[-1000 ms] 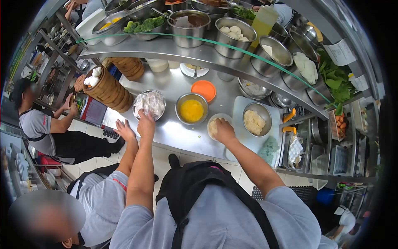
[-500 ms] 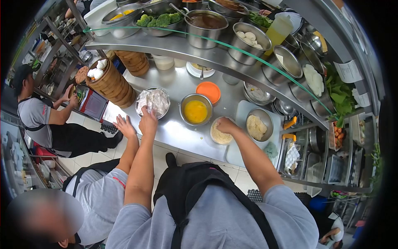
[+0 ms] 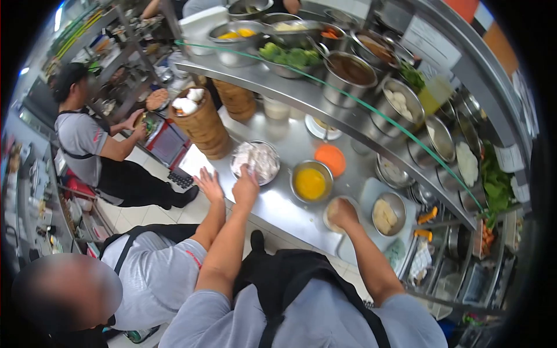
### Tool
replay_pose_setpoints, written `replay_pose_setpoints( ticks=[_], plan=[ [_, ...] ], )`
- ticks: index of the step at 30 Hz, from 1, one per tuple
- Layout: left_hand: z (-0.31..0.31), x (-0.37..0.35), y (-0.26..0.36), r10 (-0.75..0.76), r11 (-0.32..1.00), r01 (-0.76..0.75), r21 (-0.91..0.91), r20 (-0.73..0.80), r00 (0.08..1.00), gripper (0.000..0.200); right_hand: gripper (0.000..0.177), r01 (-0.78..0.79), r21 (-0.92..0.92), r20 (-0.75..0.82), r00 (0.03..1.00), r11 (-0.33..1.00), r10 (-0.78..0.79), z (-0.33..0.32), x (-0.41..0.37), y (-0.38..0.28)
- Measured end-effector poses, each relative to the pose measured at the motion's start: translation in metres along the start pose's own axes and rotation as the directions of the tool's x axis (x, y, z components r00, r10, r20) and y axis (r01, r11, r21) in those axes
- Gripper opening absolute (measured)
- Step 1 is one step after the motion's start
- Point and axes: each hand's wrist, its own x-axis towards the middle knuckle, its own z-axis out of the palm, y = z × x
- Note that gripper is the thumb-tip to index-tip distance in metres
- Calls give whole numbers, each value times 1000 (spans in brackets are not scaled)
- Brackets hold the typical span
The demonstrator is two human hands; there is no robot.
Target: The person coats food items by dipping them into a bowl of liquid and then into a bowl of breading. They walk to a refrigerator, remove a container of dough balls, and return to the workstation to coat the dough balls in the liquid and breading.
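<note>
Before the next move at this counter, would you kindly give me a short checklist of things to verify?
1. Left hand is at the bowl of white pieces; grip on a piece: cannot tell.
2. Right hand is down in the bowl of pale crumbs: ok.
3. Bowl of yellow liquid stands upright and uncovered between those two bowls: ok.
4. Co-worker's hand clear of the left hand: not ok, it lies flat on the counter close beside it.
5. Orange lid lies behind the yellow bowl, out of both hands' way: ok.

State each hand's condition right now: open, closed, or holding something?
Left hand: bunched at the bowl of white pieces; grip cannot be told.
Right hand: curled over the crumb dish; contents hidden.
</note>
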Motion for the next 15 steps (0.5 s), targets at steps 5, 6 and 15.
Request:
replay_pose_setpoints(
  ticks=[5,6,15],
  plan=[
    [-6,-2,5,6,1000,-6,8,6,1000,40,68,-87,-85,-50,995,993,83,19,-10,3],
    [-7,-2,6,10,1000,-10,8,6,1000,40,64,-98,-74,-70,993,993,92,22,-8,3],
    [-11,-3,10,0,1000,0,7,39,999,39,35,-117,93,193,976,989,97,-34,-1,21]
  ],
)
